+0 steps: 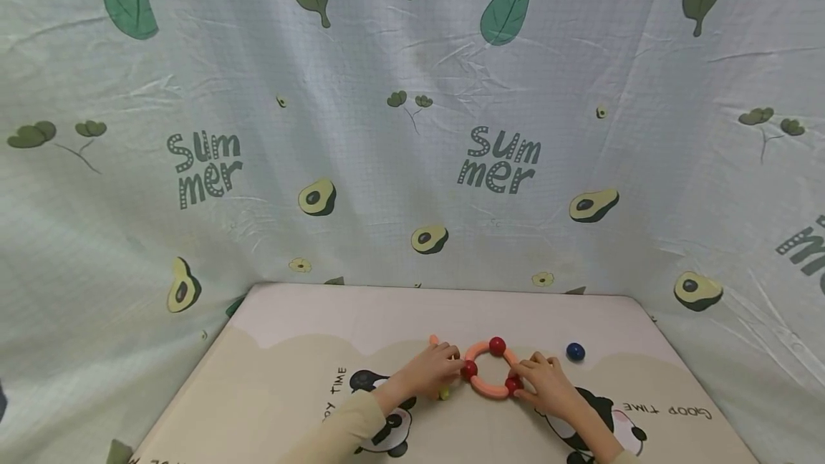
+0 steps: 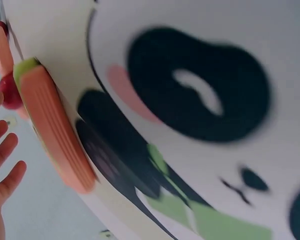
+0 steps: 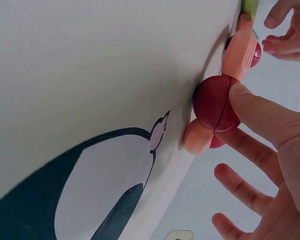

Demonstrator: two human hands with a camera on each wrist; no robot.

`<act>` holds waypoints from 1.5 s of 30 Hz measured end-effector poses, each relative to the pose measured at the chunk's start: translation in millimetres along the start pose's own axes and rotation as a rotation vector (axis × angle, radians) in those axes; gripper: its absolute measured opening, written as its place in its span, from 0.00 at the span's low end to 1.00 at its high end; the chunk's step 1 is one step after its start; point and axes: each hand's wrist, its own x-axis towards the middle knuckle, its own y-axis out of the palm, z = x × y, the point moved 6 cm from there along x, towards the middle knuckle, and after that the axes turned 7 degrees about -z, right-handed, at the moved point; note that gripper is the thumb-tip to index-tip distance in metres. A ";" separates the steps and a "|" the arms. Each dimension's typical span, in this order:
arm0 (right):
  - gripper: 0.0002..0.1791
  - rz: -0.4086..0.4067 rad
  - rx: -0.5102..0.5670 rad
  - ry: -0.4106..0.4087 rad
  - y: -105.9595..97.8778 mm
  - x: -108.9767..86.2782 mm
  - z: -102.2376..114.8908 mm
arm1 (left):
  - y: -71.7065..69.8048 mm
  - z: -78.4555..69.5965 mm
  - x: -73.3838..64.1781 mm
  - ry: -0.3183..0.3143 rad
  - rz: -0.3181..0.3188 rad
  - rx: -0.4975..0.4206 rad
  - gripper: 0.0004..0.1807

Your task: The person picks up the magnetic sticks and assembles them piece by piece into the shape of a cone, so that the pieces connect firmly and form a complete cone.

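Note:
A ring of curved orange pieces (image 1: 493, 391) joined by red balls lies on the table. My right hand (image 1: 546, 385) pinches its lower right red ball (image 3: 217, 103), thumb on top and index finger against the side, other fingers spread. At the ring's left side, fingertips of my left hand (image 1: 430, 371) are right at another red ball (image 2: 10, 92); its other fingers extend loosely. Beside the left hand, partly hidden under it in the head view, lies an orange bar (image 2: 55, 130) with a yellow-green end.
A dark blue ball (image 1: 576, 352) lies on the table right of the ring. The pale table cover (image 1: 290, 349) has printed pandas and lettering. Behind the table hangs a light curtain (image 1: 374, 163) printed with leaves and avocados.

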 end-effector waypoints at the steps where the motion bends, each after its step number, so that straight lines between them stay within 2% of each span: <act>1: 0.09 0.001 0.001 0.002 -0.6 -0.2 -0.1 | -0.4 2.0 -2.0 -0.004 0.001 0.002 0.09; 6: 0.10 0.003 0.000 0.004 -1.5 -1.0 -1.8 | -3.0 9.5 -10.1 0.005 -0.034 0.036 0.08; 14: 0.09 0.011 0.014 0.009 -1.1 0.2 -3.5 | -5.5 17.1 -24.7 -0.008 -0.028 0.018 0.08; 22: 0.09 0.000 0.023 0.002 -3.5 0.9 -4.3 | -8.4 14.5 -39.4 0.068 -0.023 0.008 0.09; 28: 0.10 -0.010 0.017 -0.013 -4.2 1.8 -5.0 | -4.1 15.5 -43.2 0.102 -0.024 0.036 0.05; 33: 0.09 0.012 0.029 0.005 -3.9 3.0 -6.4 | -2.8 17.1 -45.2 0.108 -0.020 0.013 0.05; 41: 0.10 0.003 0.030 -0.010 -5.3 4.5 -7.2 | -4.1 20.1 -46.4 0.088 0.052 -0.004 0.08; 45: 0.10 0.003 0.028 -0.011 -3.3 5.9 -7.4 | -2.1 20.8 -47.5 0.083 0.065 0.007 0.08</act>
